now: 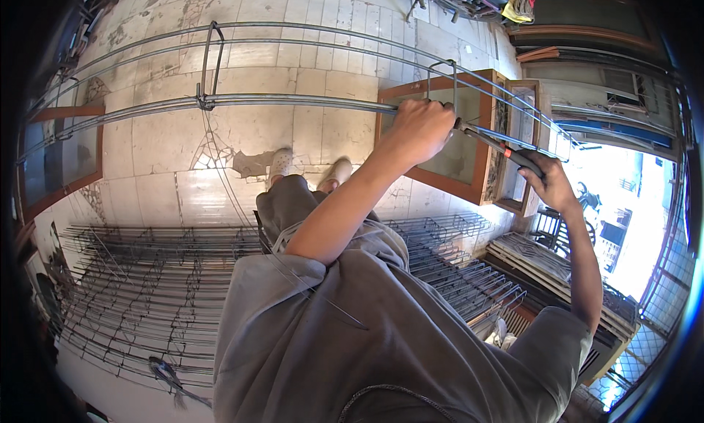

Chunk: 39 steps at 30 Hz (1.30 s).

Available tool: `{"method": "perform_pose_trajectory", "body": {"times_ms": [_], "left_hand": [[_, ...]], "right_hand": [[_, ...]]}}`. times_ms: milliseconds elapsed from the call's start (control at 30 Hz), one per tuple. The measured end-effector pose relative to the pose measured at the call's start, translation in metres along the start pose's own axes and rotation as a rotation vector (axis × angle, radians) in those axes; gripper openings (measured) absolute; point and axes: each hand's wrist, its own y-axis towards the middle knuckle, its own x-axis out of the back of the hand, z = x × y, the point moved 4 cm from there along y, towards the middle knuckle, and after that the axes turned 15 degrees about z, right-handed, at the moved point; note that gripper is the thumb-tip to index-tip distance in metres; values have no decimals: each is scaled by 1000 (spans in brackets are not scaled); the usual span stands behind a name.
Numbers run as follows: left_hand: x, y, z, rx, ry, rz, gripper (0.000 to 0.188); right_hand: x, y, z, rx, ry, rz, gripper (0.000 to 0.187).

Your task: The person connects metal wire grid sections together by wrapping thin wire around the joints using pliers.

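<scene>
A long cage of thin steel bars (308, 100) stretches across the view, with rectangular wire stirrups (213, 60) around it. My left hand (425, 132) is closed over the cage's near bars, close to one stirrup. Its fingers are mostly hidden, so whether it also grips the end of the tool beside it is unclear. In my right hand (551, 182) is the black grip of a long metal tool with an orange band (490, 138). The tool's shaft slants up and left to my left fist. Its working end is hidden.
Many finished-looking bar cages (147, 291) are stacked behind me, on both sides. Wood-framed glass panels (480, 140) stand below the cage at right; another panel (62, 159) is at far left. Stacked boards (532, 258) lie at right, near a bright opening. Loose thin wire trails past my arm.
</scene>
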Motion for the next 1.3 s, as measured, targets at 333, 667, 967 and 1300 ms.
{"method": "perform_pose_trajectory", "body": {"times_ms": [333,667,967,1300], "left_hand": [[-6,6,5,124,10,-1,22],[-6,8,3,114,38,-7,23],[-9,9,3,121,35,-20,27],[-13,8,3,108,67,-40,30]], "right_hand": [[-12,14,-26,144,44,-46,39],[-3,1,4,79,-23,-70,28],[19,-28,88,-132,-522,-135,25],[14,-29,81,-88,-673,-190,31]]}}
